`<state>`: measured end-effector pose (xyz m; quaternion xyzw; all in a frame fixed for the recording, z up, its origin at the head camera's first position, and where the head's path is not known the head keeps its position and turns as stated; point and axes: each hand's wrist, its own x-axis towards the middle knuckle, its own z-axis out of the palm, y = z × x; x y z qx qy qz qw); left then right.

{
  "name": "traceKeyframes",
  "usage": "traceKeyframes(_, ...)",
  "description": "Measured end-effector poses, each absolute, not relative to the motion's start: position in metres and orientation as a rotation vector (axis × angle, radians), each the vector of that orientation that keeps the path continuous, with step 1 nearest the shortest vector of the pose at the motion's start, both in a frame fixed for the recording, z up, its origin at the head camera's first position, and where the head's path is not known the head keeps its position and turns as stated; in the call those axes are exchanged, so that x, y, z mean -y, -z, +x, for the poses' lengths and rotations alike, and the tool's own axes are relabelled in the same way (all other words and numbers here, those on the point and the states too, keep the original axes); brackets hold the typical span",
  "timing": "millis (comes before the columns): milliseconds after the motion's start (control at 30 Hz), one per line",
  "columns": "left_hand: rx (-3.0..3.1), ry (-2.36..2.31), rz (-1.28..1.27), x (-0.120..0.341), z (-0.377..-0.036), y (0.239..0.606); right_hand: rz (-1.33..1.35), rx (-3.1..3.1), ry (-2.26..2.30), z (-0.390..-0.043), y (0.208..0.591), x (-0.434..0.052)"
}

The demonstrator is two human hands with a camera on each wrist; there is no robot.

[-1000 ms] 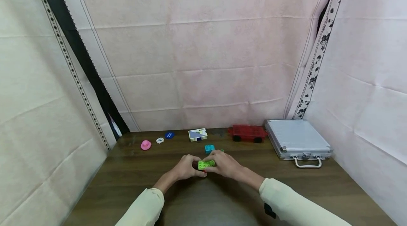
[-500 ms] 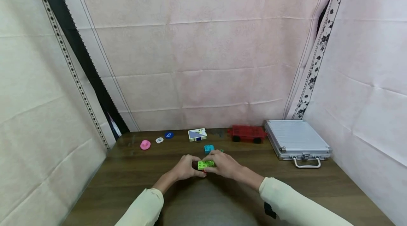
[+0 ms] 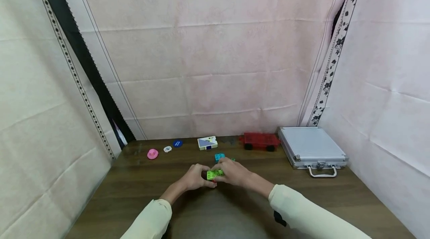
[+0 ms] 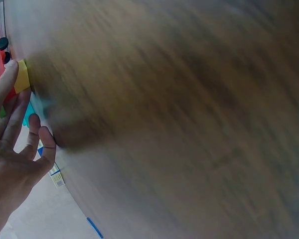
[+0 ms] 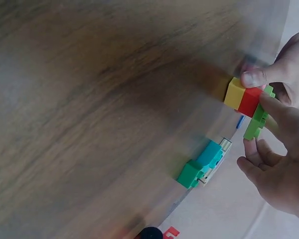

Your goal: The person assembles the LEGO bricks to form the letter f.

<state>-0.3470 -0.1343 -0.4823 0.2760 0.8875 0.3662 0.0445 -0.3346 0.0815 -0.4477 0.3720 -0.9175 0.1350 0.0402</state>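
My left hand (image 3: 196, 177) grips a stack of toy building bricks near the middle of the table. In the right wrist view, the stack shows a yellow brick (image 5: 234, 93) and a red brick (image 5: 249, 102) joined together, with the left thumb against them. A longer light green brick (image 5: 255, 123) sits on the red one, its studs facing away from the yellow. My right hand (image 3: 234, 173) pinches this green brick between thumb and fingers. The left wrist view has the left hand (image 4: 15, 167) at its edge, fingers around the yellow and red bricks. Whether the green brick is fully pressed down, I cannot tell.
Just beyond the hands stand a blue brick (image 3: 219, 157) and a darker green brick (image 5: 190, 174). Farther back are a pink piece (image 3: 152, 154), a white disc (image 3: 167, 149), a blue disc (image 3: 177, 143), a small box (image 3: 207, 142), a red wheeled base (image 3: 261, 141) and a silver case (image 3: 312, 147).
The head view has shifted a little, so everything sits slightly farther left. Both hands keep their hold on the brick stack, with hardly any movement.
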Motion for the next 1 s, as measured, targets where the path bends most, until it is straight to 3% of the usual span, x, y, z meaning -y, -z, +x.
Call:
traceKeyframes(500,-2.720,-1.107,0.817,0.133,-0.344,0.485,1.139,2.756,-0.601,-0.341,0.442,-0.103)
traceKeyframes(1000,-2.730,-1.076,0.816,0.133,-0.341,0.485,0.790,2.832,-0.793,-0.379,0.468,-0.144)
